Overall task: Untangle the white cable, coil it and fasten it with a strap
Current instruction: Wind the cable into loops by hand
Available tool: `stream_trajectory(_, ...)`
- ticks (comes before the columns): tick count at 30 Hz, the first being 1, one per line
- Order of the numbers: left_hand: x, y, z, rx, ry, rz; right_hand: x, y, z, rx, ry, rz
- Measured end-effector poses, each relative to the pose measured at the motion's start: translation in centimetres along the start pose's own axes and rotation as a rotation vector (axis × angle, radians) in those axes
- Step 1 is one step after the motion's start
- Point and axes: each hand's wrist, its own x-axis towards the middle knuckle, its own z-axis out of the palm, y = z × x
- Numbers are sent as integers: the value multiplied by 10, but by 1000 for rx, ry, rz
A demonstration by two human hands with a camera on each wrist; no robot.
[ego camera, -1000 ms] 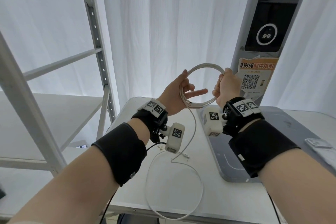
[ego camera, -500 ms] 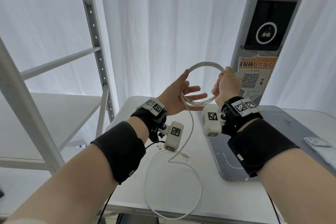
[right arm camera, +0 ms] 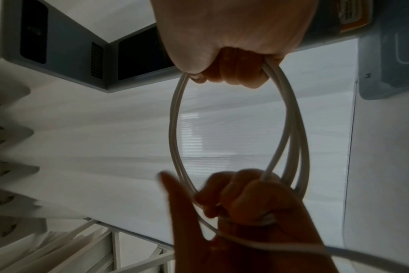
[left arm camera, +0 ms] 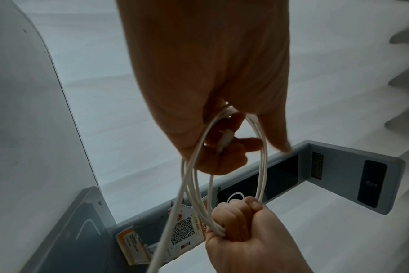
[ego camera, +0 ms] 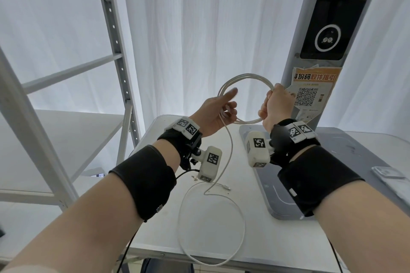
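The white cable (ego camera: pixel 246 76) is wound into a small coil of several turns, held upright in the air between both hands. My right hand (ego camera: pixel 277 104) grips the coil's right side in a fist, seen also in the left wrist view (left arm camera: pixel 245 236). My left hand (ego camera: pixel 219 108) holds the coil's lower left with curled fingers, one finger pointing up. In the left wrist view a connector (left arm camera: pixel 227 138) lies between the left fingers. A loose tail (ego camera: pixel 243 228) drops from the left hand and loops on the table, ending in a plug (ego camera: pixel 226 186). I see no strap.
A white table (ego camera: pixel 288 250) lies below the hands. A grey flat base (ego camera: pixel 266 197) with a tall grey post and a QR sticker (ego camera: pixel 310 93) stands at the right. A metal shelf frame (ego camera: pixel 115 51) rises at the left. White curtains hang behind.
The left fingers, spread out a second ago, have curled in on the coil, with one finger raised. The right fist and the coil have barely moved.
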Motion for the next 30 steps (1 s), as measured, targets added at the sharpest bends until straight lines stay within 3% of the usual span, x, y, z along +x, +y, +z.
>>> stream_trajectory(5,3,-3,-3,179,15,5,0,2,1,4,12,40)
stream_trajectory(13,3,2,4,476,184,62,-5,6,3,8,-12,71)
stream_trajectory(17,4,0,5,423,215,59,-5,10,3,26,-13,118)
stream_trajectory(23,9,-1,5,87,208,102,-12,10,5,64,-48,148)
stream_trajectory(30,5,8,7,76,98,120,-9,13,2,117,-60,239)
